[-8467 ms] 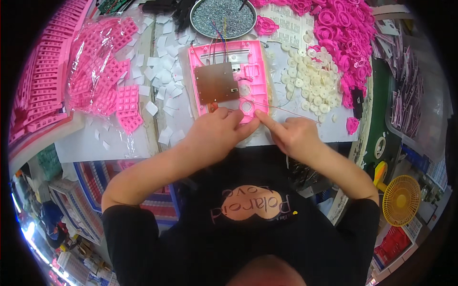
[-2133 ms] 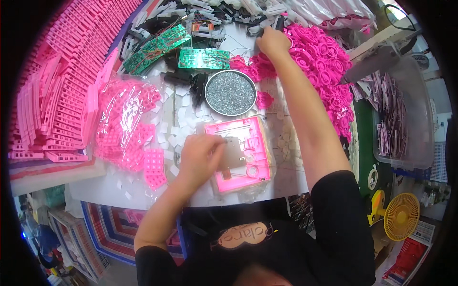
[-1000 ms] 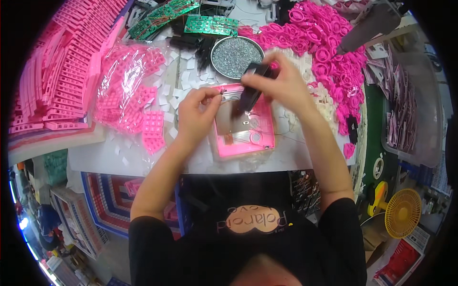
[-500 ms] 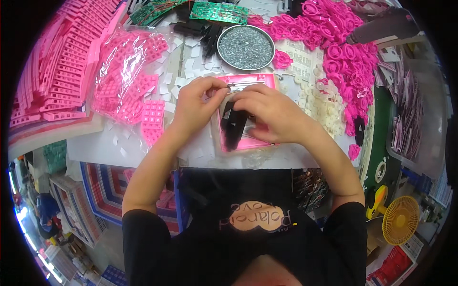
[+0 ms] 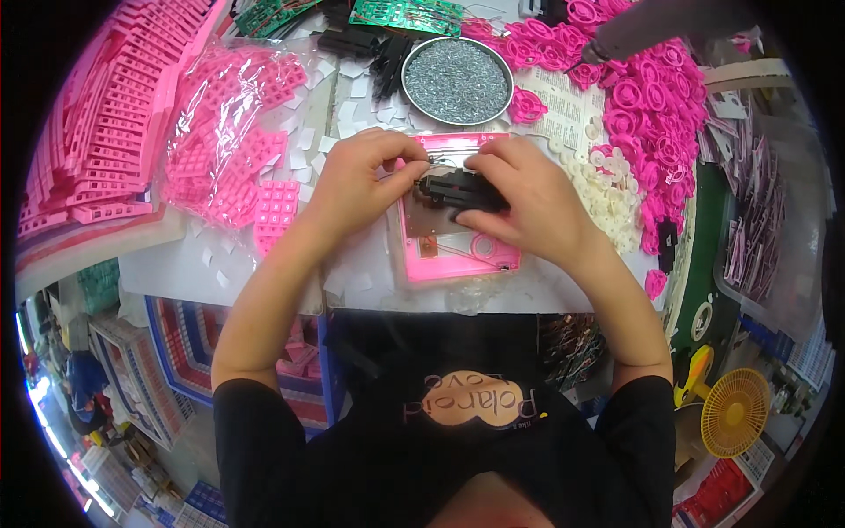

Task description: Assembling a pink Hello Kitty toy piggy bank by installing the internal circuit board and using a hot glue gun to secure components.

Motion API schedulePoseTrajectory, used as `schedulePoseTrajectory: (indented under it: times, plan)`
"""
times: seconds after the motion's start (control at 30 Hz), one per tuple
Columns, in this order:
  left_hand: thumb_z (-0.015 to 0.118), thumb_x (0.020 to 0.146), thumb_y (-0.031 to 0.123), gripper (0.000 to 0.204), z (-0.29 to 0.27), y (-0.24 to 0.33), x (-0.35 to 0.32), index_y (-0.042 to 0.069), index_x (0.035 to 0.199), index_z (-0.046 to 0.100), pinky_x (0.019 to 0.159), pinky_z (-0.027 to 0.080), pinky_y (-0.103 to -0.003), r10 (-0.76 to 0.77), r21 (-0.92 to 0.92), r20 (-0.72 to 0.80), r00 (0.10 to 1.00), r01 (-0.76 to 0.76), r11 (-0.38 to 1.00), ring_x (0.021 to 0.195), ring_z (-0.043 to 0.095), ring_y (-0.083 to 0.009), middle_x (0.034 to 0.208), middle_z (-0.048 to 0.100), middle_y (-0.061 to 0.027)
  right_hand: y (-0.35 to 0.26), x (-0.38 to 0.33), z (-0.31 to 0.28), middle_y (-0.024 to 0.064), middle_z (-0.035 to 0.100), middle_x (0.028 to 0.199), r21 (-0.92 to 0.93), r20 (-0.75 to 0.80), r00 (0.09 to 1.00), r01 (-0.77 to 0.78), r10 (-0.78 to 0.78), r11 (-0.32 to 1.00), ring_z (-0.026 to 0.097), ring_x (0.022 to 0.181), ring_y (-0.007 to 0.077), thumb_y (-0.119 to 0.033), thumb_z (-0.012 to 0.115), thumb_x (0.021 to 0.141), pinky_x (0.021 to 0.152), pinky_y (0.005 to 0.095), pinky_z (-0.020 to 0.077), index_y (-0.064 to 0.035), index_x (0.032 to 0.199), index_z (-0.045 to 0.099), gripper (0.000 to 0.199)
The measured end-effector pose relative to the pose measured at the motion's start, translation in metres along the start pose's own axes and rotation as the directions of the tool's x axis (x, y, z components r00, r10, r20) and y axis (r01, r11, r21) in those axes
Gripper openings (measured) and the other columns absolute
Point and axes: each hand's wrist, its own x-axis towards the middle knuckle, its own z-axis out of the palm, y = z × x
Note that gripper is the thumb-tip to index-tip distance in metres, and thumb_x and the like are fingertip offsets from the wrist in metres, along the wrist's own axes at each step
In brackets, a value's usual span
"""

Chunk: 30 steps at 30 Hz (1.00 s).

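A flat pink plastic casing [image 5: 422, 267] lies on the white worktop in front of me, with a brownish board set inside it. My right hand [image 5: 519, 189] grips a black plastic part [image 5: 462, 189], held crosswise low over the casing between thumb and fingers. At the casing's upper left, my left hand [image 5: 378, 172] is closed, thumb and forefinger pinched at a thin wire-like piece [image 5: 436, 165]. What exactly sits in that pinch is too small to make out.
A round dish of small metal screws [image 5: 458, 81] stands beyond the casing. Pink ring parts [image 5: 647, 114] and whitish discs [image 5: 607, 194] are heaped right, under a dark hanging tool [image 5: 634, 35]. Bagged pink keypads [image 5: 229, 141] and stacked pink casings [image 5: 97, 106] lie left; green circuit boards [image 5: 405, 16] behind.
The black part has turned in my right hand from upright to crosswise, uncovering the casing's lower half. The hanging tool has swung left. My left hand has barely moved.
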Motion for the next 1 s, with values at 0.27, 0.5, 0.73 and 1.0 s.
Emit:
schedulePoseTrajectory:
  times: [0.27, 0.5, 0.73, 1.0]
  plan:
    - [0.072, 0.086, 0.009, 0.011, -0.018, 0.008, 0.026, 0.002, 0.094, 0.072, 0.066, 0.05, -0.031, 0.059, 0.047, 0.256, 0.965, -0.074, 0.996, 0.071, 0.062, -0.0169, 0.082, 0.069, -0.0074, 0.003, -0.01, 0.004, 0.0123, 0.064, 0.107, 0.262, 0.022, 1.0, -0.023, 0.018, 0.965, 0.06, 0.099, 0.0335, -0.008, 0.079, 0.071, 0.084, 0.0419, 0.0518, -0.0057, 0.123, 0.058, 0.056]
    - [0.074, 0.082, 0.009, 0.012, -0.018, 0.01, 0.029, 0.003, 0.091, 0.07, 0.068, 0.05, -0.038, 0.193, 0.133, 0.332, 0.923, -0.248, 0.959, 0.074, 0.063, -0.0286, 0.079, 0.066, -0.0116, 0.001, -0.01, 0.015, 0.0109, 0.064, 0.102, 0.244, -0.087, 0.996, 0.039, -0.018, 0.969, 0.059, 0.095, 0.0329, -0.006, 0.079, 0.069, 0.082, 0.042, 0.0519, -0.006, 0.122, 0.059, 0.056]
    - [0.073, 0.08, 0.009, 0.014, -0.018, 0.009, 0.027, 0.005, 0.093, 0.071, 0.075, 0.05, -0.042, 0.226, 0.145, 0.392, 0.892, -0.303, 0.942, 0.082, 0.063, -0.0326, 0.082, 0.065, -0.0115, 0.005, -0.002, 0.011, 0.0115, 0.062, 0.107, 0.247, -0.012, 0.995, 0.095, -0.095, 0.964, 0.057, 0.1, 0.0332, -0.007, 0.08, 0.069, 0.085, 0.0415, 0.0509, -0.0076, 0.128, 0.059, 0.062]
    - [0.07, 0.083, 0.009, 0.016, -0.015, 0.03, 0.004, 0.005, 0.098, 0.073, 0.076, 0.051, -0.042, 0.191, 0.355, 0.366, 0.911, -0.326, 0.876, 0.088, 0.066, -0.031, 0.089, 0.07, -0.0108, -0.003, 0.005, 0.003, 0.0106, 0.061, 0.112, 0.122, 0.136, 0.989, 0.042, -0.059, 0.992, 0.057, 0.105, 0.0326, -0.008, 0.079, 0.07, 0.085, 0.041, 0.0522, -0.0083, 0.116, 0.063, 0.048]
